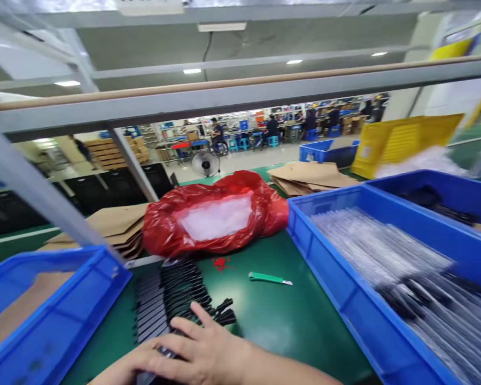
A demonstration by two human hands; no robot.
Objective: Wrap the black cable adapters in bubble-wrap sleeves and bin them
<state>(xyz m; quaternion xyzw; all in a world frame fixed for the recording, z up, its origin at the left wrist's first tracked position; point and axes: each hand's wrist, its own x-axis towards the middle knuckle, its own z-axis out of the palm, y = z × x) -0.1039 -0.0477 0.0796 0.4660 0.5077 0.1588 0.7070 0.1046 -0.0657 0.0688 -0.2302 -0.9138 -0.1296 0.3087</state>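
A row of flat black plastic parts (149,299) stands closely packed on the green work surface. Beside it runs a second row of black parts with slim ends (184,286), and a few black pieces (224,313) stick out to the right. Across the near end of the rows lies my right hand (202,347), its fingers spread over the black parts. Under and left of it, my left hand (122,369) shows only in part at the bottom edge; its fingers are hidden. A bit of black part shows between the hands.
A green-handled cutter (266,277) and red bits (220,263) lie on the green table (272,315). Behind is a red plastic bag (164,230) with white contents. Blue bins stand left (84,289) and right (324,267), the right one with bagged parts. Brown cardboard (112,224) lies behind.
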